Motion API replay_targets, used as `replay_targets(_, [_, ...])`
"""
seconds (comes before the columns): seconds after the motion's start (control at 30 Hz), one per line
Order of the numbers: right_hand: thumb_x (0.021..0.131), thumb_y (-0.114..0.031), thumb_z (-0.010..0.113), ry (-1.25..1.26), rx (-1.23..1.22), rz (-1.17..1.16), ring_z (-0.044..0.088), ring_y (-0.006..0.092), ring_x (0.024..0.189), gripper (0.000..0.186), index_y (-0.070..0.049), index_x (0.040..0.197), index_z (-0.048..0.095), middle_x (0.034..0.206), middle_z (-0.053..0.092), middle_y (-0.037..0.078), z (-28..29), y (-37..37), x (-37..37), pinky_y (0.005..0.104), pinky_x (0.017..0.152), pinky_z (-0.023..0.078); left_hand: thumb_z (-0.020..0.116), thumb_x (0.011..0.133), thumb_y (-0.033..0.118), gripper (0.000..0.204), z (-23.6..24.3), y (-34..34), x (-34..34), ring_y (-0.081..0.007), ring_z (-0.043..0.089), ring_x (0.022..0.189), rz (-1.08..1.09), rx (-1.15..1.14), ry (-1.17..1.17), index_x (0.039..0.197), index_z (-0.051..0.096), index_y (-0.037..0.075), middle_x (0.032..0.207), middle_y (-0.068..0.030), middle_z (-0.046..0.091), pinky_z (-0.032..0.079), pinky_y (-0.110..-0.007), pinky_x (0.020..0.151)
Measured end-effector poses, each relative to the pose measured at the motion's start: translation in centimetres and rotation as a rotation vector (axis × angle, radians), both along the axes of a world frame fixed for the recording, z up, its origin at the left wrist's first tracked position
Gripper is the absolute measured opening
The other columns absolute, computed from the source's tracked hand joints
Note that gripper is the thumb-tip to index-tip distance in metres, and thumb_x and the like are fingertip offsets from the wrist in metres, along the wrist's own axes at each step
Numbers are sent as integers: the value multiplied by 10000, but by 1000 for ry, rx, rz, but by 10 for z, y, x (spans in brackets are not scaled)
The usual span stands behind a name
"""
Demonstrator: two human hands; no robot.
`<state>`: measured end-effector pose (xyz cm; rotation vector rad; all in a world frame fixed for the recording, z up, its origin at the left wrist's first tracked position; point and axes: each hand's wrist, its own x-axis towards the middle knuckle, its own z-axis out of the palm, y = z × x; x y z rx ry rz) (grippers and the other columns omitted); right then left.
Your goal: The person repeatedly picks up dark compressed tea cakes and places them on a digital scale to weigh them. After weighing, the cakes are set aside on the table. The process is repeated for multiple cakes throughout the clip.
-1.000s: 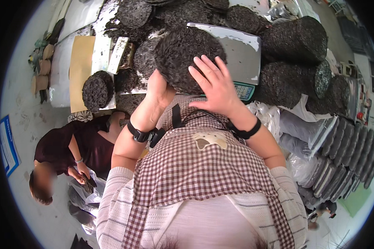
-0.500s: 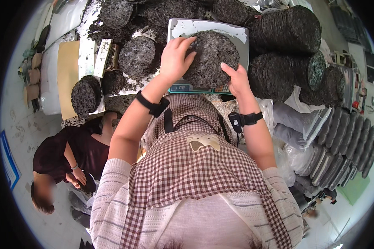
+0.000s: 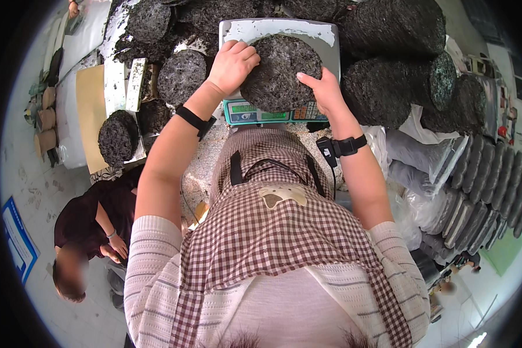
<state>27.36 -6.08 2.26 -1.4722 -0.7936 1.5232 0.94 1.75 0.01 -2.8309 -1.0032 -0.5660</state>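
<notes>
A thick round disc of dark, flaky dried seaweed-like sheets (image 3: 275, 75) lies on the grey platform of a scale (image 3: 284, 29), whose teal panel with display and keys (image 3: 243, 112) shows below it. My left hand (image 3: 232, 66) has its fingers bent over the disc’s left edge. My right hand (image 3: 325, 90) grips the right edge, thumb lying on top and fingers mostly hidden along the side.
More dark discs (image 3: 181, 78) and long rolls (image 3: 391, 26) crowd round the scale. A tan board (image 3: 90, 116) lies left. Grey bagged bundles (image 3: 478, 174) are stacked right. A co-worker in dark clothing (image 3: 93, 226) is at lower left, hands low.
The disc has moved right and down onto the scale platform. My left hand came from underneath to the top left edge; my right hand’s spread fingers left the top to grip the right side.
</notes>
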Motion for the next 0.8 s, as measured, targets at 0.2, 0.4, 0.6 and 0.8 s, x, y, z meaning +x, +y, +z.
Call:
replay_targets(0.2, [889,-32,789,-90,57,34,632,223,1165,575,44,1400,536,1313,644,124,-11,9,11,384,1036,509,665,814,59,103,15,7,-9,-275,650,910,41,-166,-113,906,666,106,973,-58,674,496,-393,945])
replay_targets(0.4, [885,-242,841,-384,280,110,633,308,1235,689,98,1385,511,1342,626,236,-26,49,37,428,1027,540,621,1014,6,57,23,-75,-89,-84,651,831,470,-852,-1031,1002,571,30,912,-17,642,550,-236,751])
replay_targets(0.6, [898,-209,808,-884,722,3,662,307,1143,493,-27,1315,616,1272,640,161,60,13,36,394,983,543,661,950,205,156,-55,-228,-166,-367,733,914,687,-1016,345,1059,688,97,982,-158,759,589,-475,773])
replay_targets(0.8, [1004,-130,704,-432,157,86,708,113,864,194,21,1125,715,988,755,64,51,-91,74,256,783,566,587,977,192,229,-106,-272,-203,-360,745,1017,921,-1019,747,1064,760,70,1067,-147,778,618,-446,828])
